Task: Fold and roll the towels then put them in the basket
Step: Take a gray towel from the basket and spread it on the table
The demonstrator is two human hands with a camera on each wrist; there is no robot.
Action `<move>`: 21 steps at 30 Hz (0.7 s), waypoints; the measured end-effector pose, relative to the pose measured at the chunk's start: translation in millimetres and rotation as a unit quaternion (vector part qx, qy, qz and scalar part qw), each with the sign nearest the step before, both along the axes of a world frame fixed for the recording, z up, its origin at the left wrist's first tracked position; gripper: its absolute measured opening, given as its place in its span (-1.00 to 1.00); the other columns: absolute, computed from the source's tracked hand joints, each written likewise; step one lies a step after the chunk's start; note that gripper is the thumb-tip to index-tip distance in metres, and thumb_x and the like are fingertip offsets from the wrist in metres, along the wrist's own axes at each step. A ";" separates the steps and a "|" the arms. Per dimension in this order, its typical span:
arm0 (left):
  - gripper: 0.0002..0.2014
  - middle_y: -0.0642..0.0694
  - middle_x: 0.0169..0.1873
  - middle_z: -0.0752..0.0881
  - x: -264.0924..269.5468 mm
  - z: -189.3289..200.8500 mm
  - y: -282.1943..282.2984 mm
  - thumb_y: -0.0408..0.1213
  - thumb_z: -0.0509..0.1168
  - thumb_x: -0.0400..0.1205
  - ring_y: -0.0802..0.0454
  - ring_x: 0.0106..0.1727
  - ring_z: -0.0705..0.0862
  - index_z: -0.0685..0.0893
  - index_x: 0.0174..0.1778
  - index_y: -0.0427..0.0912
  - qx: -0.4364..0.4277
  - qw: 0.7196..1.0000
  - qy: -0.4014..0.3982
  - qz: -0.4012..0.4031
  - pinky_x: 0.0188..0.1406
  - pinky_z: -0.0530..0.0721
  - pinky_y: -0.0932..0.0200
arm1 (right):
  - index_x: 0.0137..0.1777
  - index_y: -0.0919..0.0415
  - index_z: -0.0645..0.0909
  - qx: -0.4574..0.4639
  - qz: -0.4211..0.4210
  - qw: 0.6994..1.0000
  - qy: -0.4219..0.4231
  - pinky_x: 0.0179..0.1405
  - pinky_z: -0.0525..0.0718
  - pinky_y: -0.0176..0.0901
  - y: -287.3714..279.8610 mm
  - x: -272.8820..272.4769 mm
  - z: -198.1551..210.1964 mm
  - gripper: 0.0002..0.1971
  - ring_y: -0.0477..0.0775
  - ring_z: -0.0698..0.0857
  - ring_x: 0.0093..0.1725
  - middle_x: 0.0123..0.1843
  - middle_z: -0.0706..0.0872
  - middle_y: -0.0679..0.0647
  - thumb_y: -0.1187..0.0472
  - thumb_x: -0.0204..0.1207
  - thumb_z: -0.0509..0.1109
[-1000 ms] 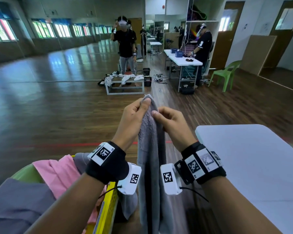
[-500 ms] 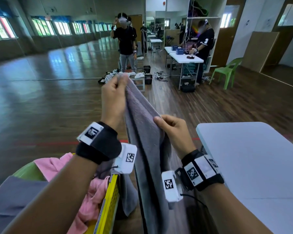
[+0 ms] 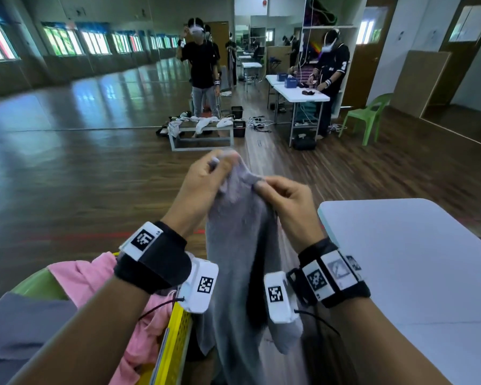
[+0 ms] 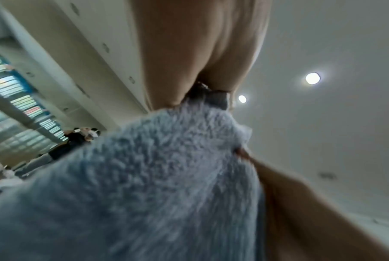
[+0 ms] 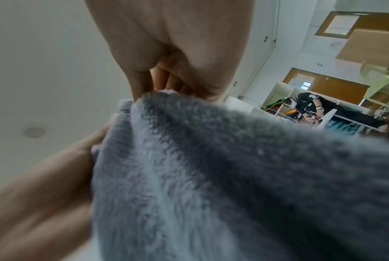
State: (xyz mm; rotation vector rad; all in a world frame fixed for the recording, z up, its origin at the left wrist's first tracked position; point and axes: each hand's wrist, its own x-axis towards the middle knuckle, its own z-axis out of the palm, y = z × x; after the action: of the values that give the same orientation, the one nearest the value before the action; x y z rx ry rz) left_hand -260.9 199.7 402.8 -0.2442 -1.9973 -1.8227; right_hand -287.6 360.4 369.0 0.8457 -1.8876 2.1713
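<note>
At chest height, left hand (image 3: pixel 203 187) and right hand (image 3: pixel 286 204) pinch grey towel (image 3: pixel 239 245).

Black wristbands (image 3: pixel 153 269), white coded camera modules (image 3: pixel 202 286)

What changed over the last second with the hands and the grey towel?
The left hand rose along the grey towel, then came back down beside the right hand. Both kept pinching its top edge throughout; the towel still hangs in the air between the yellow basket and white table.
</note>
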 end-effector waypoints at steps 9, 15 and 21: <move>-0.89 0.13 -0.41 0.64 -0.5 17.8 -11.3 -0.24 0.36 0.61 0.24 -0.36 0.58 0.65 -0.20 -0.18 0.012 1.000 0.013 0.012 -0.35 0.55 0.38 | -0.10 0.38 0.75 0.036 0.007 0.999 -0.023 -0.15 0.61 -0.28 2.6 -5.9 -6.6 -0.86 -0.12 0.67 -0.21 -0.22 0.77 0.04 0.28 0.54 0.45; -0.88 0.04 -0.22 0.74 4.4 -8.1 -0.4 -0.17 0.40 0.58 0.17 -0.16 0.65 0.72 -0.08 -0.15 -0.078 0.993 -0.039 -0.080 -0.11 0.59 0.27 | -0.05 0.34 0.71 0.010 0.004 1.000 0.009 -0.10 0.65 -0.34 0.6 -4.8 7.9 -0.94 -0.15 0.72 -0.17 -0.22 0.78 -0.03 0.36 0.55 0.41; -0.75 -0.34 -0.29 0.60 -0.3 6.6 -21.0 -0.23 0.42 0.55 -0.05 -0.23 0.55 0.62 -0.17 -0.38 -0.019 0.997 -0.048 -0.065 -0.19 0.55 0.12 | -0.11 0.37 0.70 0.060 0.028 0.997 -0.037 -0.20 0.56 -0.41 3.3 -0.5 -16.9 -0.87 -0.21 0.62 -0.26 -0.29 0.71 -0.07 0.31 0.59 0.38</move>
State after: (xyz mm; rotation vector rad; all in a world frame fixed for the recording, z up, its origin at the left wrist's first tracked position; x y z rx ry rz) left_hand -261.2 178.7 409.4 -0.3100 -2.1285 -1.9114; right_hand -288.0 363.7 352.1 0.8611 -2.0730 2.1676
